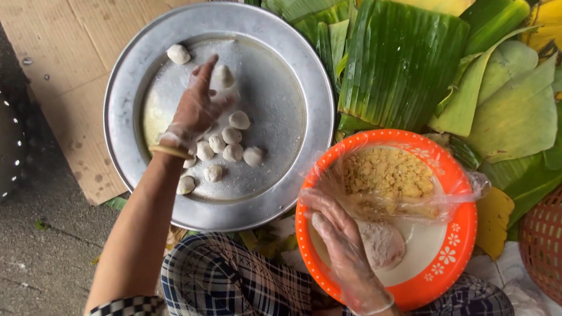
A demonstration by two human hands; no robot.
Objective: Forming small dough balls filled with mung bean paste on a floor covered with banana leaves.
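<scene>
My left hand (196,111), in a thin clear glove, reaches over a round metal tray (126,76) and has its fingertips on a pale dough ball (223,75). Several more dough balls (232,144) lie in the tray's middle, and one dough ball (178,54) sits apart at the far left. My right hand (339,240), also gloved, rests inside an orange plastic bowl (462,234), its fingers against a lump of pale dough (383,243). Yellow crumbly filling (386,172) lies in the bowl under clear plastic wrap.
Green banana leaves (404,64) are piled to the right of the tray and behind the bowl. Brown cardboard (64,64) lies under the tray on a grey floor. A red woven basket (541,240) stands at the right edge. Checked fabric (234,281) covers my lap.
</scene>
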